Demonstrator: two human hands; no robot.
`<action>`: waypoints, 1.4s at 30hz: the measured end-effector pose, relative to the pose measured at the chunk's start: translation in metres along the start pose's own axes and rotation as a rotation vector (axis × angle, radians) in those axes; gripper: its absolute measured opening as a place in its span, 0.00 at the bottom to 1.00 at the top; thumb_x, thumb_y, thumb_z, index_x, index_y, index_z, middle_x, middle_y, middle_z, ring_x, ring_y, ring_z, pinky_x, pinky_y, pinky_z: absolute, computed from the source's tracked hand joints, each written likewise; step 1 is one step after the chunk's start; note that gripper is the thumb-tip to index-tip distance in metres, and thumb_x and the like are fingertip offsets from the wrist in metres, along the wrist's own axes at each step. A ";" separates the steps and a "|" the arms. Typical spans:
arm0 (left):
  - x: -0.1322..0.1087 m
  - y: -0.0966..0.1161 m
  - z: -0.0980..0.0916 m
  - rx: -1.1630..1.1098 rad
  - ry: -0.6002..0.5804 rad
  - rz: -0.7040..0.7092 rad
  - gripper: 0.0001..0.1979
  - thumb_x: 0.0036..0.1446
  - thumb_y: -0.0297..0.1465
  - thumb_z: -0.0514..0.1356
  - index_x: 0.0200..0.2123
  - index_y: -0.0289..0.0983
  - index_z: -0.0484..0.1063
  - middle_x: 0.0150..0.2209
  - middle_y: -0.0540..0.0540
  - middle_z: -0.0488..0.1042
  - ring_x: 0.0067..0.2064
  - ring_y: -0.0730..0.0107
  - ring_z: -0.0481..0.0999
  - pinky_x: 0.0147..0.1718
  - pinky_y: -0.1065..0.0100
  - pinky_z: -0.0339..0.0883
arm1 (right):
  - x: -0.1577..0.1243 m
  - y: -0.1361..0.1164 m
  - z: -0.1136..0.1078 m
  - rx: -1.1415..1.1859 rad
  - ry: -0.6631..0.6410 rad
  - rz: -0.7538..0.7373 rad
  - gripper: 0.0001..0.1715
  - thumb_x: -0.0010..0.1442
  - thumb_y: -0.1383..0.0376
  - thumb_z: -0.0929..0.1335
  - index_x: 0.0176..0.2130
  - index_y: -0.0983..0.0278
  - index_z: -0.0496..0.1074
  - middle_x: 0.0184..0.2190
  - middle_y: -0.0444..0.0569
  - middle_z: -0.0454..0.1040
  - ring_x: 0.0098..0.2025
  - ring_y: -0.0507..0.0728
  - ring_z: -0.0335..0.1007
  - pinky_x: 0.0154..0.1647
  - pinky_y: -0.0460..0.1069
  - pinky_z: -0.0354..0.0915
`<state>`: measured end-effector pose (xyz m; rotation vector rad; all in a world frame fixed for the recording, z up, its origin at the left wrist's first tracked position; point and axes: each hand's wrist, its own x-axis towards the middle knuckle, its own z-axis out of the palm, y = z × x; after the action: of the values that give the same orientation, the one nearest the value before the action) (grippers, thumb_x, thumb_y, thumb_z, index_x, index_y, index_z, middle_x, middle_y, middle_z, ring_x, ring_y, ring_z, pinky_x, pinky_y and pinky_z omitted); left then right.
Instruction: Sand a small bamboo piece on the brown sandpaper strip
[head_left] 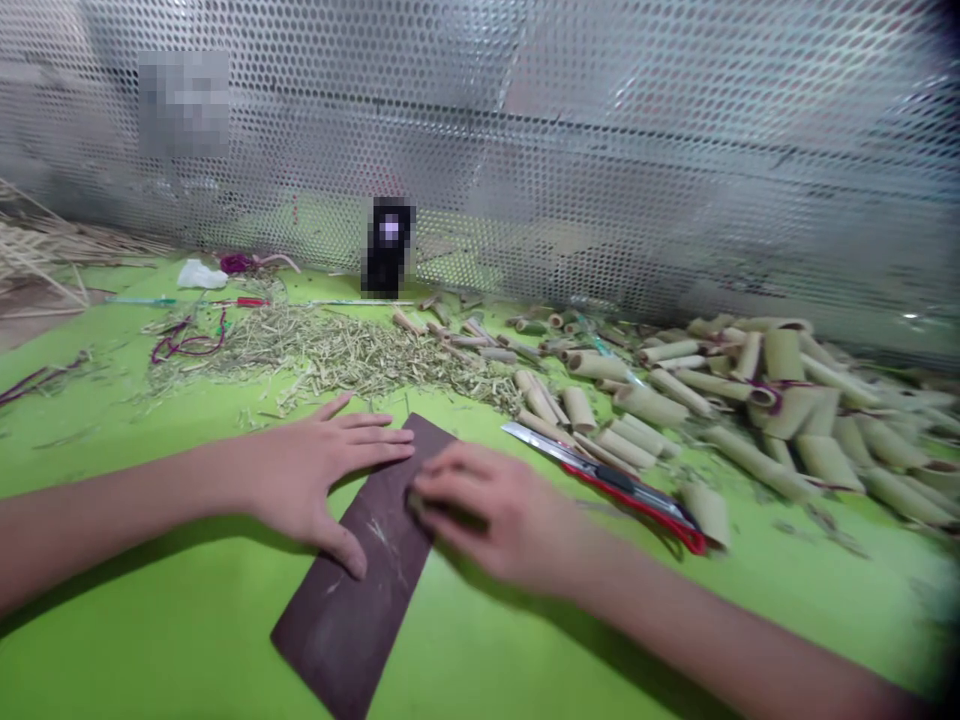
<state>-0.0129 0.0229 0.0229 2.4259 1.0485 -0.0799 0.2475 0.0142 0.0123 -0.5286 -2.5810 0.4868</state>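
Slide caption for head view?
Left hand and right hand rest on dark sheet on green table; red knife alongside.

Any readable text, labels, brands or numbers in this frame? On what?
None can be read.
The utility knife: no legible marking.
The dark sheet: only pale scuffs, no print.
The two pixelated patches at the back: blurred out, unreadable.

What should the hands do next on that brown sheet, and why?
Probably rub the right hand along the brown sheet, left hand pressing down: the left hand lies flat on it, and the right fingertips press on its middle, perhaps over something small that blur hides.
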 end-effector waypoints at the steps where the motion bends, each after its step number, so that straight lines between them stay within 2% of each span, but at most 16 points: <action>1: 0.000 0.000 0.000 -0.005 -0.013 -0.001 0.56 0.51 0.62 0.64 0.74 0.48 0.44 0.75 0.46 0.44 0.75 0.46 0.43 0.71 0.42 0.23 | 0.001 0.000 0.000 -0.055 0.040 0.077 0.07 0.67 0.68 0.69 0.44 0.66 0.77 0.40 0.53 0.78 0.40 0.56 0.75 0.42 0.51 0.73; 3: -0.001 0.000 -0.001 -0.010 -0.036 -0.007 0.58 0.49 0.62 0.66 0.74 0.47 0.43 0.75 0.46 0.43 0.75 0.45 0.41 0.72 0.41 0.23 | 0.001 -0.002 0.001 -0.079 0.018 0.081 0.06 0.67 0.69 0.69 0.42 0.65 0.78 0.38 0.52 0.77 0.38 0.56 0.74 0.39 0.51 0.72; 6: -0.002 0.001 -0.003 -0.013 -0.048 -0.017 0.59 0.48 0.62 0.66 0.74 0.48 0.44 0.75 0.47 0.43 0.75 0.44 0.40 0.72 0.42 0.25 | 0.000 -0.005 0.002 0.011 -0.105 -0.151 0.06 0.67 0.67 0.69 0.41 0.63 0.78 0.36 0.50 0.78 0.37 0.55 0.74 0.41 0.51 0.71; 7: -0.002 0.001 -0.003 -0.015 -0.048 -0.020 0.58 0.48 0.62 0.66 0.74 0.48 0.43 0.75 0.47 0.43 0.75 0.44 0.39 0.72 0.41 0.25 | 0.000 -0.005 0.002 0.020 -0.086 -0.145 0.06 0.66 0.67 0.69 0.41 0.64 0.78 0.37 0.51 0.78 0.38 0.56 0.74 0.42 0.51 0.71; 9: -0.002 0.001 -0.003 -0.020 -0.049 -0.033 0.58 0.49 0.62 0.66 0.74 0.49 0.42 0.75 0.47 0.42 0.75 0.43 0.38 0.72 0.40 0.25 | 0.001 -0.004 0.002 -0.035 0.049 0.045 0.05 0.65 0.69 0.69 0.41 0.65 0.78 0.38 0.52 0.78 0.38 0.56 0.74 0.41 0.52 0.72; 11: -0.002 0.001 -0.003 -0.020 -0.057 -0.042 0.58 0.49 0.62 0.66 0.74 0.49 0.42 0.75 0.48 0.41 0.75 0.42 0.37 0.71 0.39 0.26 | 0.001 -0.004 0.002 -0.076 0.031 0.111 0.05 0.64 0.69 0.70 0.39 0.64 0.78 0.38 0.52 0.77 0.37 0.57 0.74 0.39 0.52 0.72; 15: -0.002 0.001 -0.004 -0.013 -0.055 -0.029 0.58 0.48 0.62 0.66 0.74 0.50 0.44 0.75 0.48 0.43 0.75 0.43 0.37 0.72 0.41 0.29 | 0.000 -0.005 0.004 0.022 -0.169 -0.184 0.04 0.62 0.67 0.70 0.40 0.63 0.77 0.38 0.50 0.78 0.39 0.56 0.74 0.43 0.51 0.71; 18: -0.002 0.003 -0.005 -0.017 -0.071 -0.073 0.59 0.48 0.63 0.65 0.74 0.49 0.42 0.75 0.47 0.41 0.75 0.41 0.37 0.72 0.39 0.29 | 0.000 -0.003 0.002 -0.051 0.018 0.023 0.07 0.64 0.70 0.70 0.43 0.64 0.77 0.41 0.52 0.79 0.41 0.56 0.75 0.45 0.52 0.72; 20: -0.002 0.003 -0.005 -0.021 -0.075 -0.071 0.59 0.49 0.64 0.64 0.74 0.49 0.42 0.75 0.47 0.41 0.75 0.41 0.37 0.71 0.38 0.28 | -0.001 -0.006 0.003 -0.100 0.012 0.099 0.07 0.65 0.69 0.69 0.43 0.63 0.77 0.39 0.52 0.78 0.38 0.56 0.74 0.41 0.52 0.72; 24: -0.001 0.002 -0.004 -0.005 -0.067 -0.023 0.59 0.48 0.64 0.64 0.74 0.50 0.42 0.75 0.48 0.41 0.75 0.43 0.36 0.72 0.41 0.26 | -0.004 -0.015 0.007 0.006 -0.177 -0.205 0.07 0.66 0.65 0.69 0.43 0.62 0.77 0.38 0.50 0.79 0.38 0.55 0.74 0.42 0.51 0.72; 25: -0.001 0.002 -0.004 0.001 -0.070 -0.031 0.59 0.49 0.64 0.64 0.74 0.50 0.41 0.75 0.48 0.40 0.75 0.43 0.36 0.72 0.41 0.26 | -0.004 -0.014 0.007 0.017 -0.157 -0.189 0.07 0.66 0.65 0.69 0.43 0.62 0.77 0.39 0.50 0.79 0.39 0.56 0.74 0.44 0.52 0.72; 29: -0.002 0.002 -0.005 0.001 -0.081 -0.067 0.58 0.49 0.65 0.63 0.74 0.51 0.40 0.75 0.49 0.39 0.75 0.41 0.36 0.71 0.38 0.27 | -0.002 -0.009 0.006 -0.055 0.027 0.109 0.07 0.65 0.69 0.70 0.43 0.63 0.77 0.42 0.52 0.78 0.41 0.57 0.74 0.44 0.54 0.74; 34: -0.001 0.001 -0.004 0.005 -0.061 -0.019 0.55 0.52 0.60 0.65 0.74 0.49 0.43 0.75 0.48 0.42 0.75 0.44 0.36 0.72 0.41 0.28 | -0.001 -0.009 0.006 0.045 -0.162 -0.238 0.06 0.65 0.65 0.70 0.42 0.62 0.78 0.41 0.50 0.80 0.41 0.55 0.75 0.45 0.51 0.73; 38: -0.001 0.002 -0.005 -0.004 -0.077 -0.049 0.58 0.50 0.61 0.65 0.75 0.48 0.41 0.75 0.46 0.41 0.75 0.41 0.36 0.71 0.38 0.28 | 0.000 -0.002 0.004 -0.072 0.067 0.059 0.08 0.66 0.69 0.69 0.44 0.64 0.79 0.44 0.55 0.80 0.43 0.57 0.78 0.45 0.53 0.75; 39: -0.001 0.002 -0.005 -0.004 -0.078 -0.046 0.58 0.50 0.62 0.65 0.75 0.48 0.41 0.75 0.47 0.41 0.75 0.41 0.36 0.71 0.38 0.28 | 0.000 -0.003 0.005 -0.058 0.057 0.051 0.08 0.66 0.69 0.69 0.44 0.64 0.79 0.44 0.54 0.81 0.42 0.57 0.78 0.45 0.53 0.75; 42: -0.001 0.002 -0.005 -0.004 -0.073 -0.021 0.57 0.50 0.62 0.65 0.74 0.50 0.42 0.75 0.48 0.42 0.75 0.42 0.35 0.71 0.39 0.28 | -0.001 -0.010 0.007 0.027 -0.094 -0.197 0.11 0.67 0.67 0.68 0.48 0.64 0.78 0.44 0.53 0.81 0.44 0.56 0.78 0.49 0.51 0.74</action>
<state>-0.0134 0.0234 0.0281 2.3901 1.0411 -0.1723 0.2416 0.0038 0.0099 -0.2440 -2.6759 0.4887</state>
